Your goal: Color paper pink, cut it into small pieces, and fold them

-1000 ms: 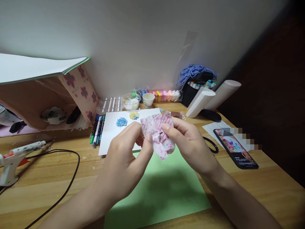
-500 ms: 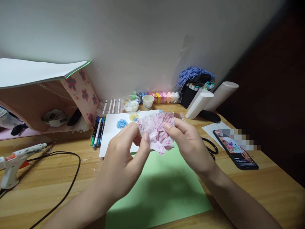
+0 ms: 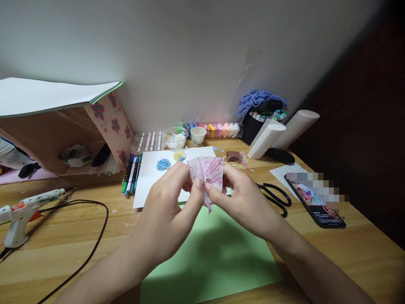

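Between my two hands is a crumpled piece of tissue paper (image 3: 211, 168), white with pink streaks, held up above the desk. My left hand (image 3: 171, 207) pinches its left side between thumb and fingers. With thumb and bent fingers, my right hand (image 3: 242, 198) grips the lower right part, the thumb tips close together near the middle. Below them lies a sheet of green paper (image 3: 215, 253). Behind the hands, a white sheet (image 3: 147, 185) bears a blue crumbly cluster (image 3: 163, 164) and a yellow one (image 3: 179, 156).
A glue gun (image 3: 22, 215) with a black cord lies left, below an open flowered box (image 3: 110, 122). Markers (image 3: 131, 175), a paper cup (image 3: 198, 136) and a clear bowl (image 3: 176, 138) stand behind. Scissors (image 3: 276, 196), a phone (image 3: 313, 200) and white containers (image 3: 267, 139) are on the right.
My right hand has moved in from the tissue's upper right edge to its lower middle, nearer my left thumb. The tissue is more gathered, and more of the scissors shows.
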A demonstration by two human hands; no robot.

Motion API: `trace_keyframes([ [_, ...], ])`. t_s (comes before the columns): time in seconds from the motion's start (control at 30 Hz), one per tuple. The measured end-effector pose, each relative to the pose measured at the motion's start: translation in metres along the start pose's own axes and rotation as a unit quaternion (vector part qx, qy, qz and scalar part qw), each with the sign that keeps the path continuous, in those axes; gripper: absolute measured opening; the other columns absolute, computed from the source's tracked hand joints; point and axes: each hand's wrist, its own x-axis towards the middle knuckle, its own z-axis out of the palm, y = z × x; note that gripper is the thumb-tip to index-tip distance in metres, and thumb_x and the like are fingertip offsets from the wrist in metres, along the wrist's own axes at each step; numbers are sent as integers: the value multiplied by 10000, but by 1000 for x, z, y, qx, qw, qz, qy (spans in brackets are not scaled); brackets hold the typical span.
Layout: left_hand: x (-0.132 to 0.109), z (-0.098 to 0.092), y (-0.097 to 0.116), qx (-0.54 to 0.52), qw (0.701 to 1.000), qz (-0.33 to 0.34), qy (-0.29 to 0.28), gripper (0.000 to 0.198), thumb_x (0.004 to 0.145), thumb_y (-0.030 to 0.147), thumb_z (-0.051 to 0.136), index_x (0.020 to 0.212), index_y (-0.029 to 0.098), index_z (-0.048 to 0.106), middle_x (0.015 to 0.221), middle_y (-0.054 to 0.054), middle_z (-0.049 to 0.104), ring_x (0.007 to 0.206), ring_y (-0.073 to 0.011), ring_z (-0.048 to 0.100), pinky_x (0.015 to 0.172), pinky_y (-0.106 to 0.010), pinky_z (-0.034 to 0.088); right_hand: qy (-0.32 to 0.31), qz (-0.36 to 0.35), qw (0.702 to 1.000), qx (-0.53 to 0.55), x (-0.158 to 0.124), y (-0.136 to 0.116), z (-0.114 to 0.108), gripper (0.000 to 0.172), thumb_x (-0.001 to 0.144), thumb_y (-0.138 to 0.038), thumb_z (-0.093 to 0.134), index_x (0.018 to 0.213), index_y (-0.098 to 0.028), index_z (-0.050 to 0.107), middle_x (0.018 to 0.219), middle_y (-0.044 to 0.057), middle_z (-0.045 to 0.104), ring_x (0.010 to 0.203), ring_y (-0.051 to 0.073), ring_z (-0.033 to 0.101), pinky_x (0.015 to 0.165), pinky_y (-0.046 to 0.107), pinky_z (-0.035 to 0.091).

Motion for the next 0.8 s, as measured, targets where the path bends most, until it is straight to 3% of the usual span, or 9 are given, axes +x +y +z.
trace_keyframes([
  [0.27, 1, 2, -2, -2, 1000, -6, -18, 204, 959, 249, 402, 789, 189, 497, 788, -8, 549, 723, -138, 481, 650, -252, 387, 87, -56, 988, -115, -1, 1, 2, 68, 838, -193, 528, 789, -197, 482, 749, 1, 539, 665, 143, 468, 600, 274, 356],
  [0.8, 2, 0, -2, 35, 999, 1, 1, 232, 947, 214, 409, 715, 197, 416, 715, 9, 472, 662, -135, 418, 590, -254, 336, 102, -42, 985, -132, -2, 0, 0, 62, 850, -212, 508, 795, -196, 485, 725, -10, 526, 636, 134, 454, 575, 273, 327],
])
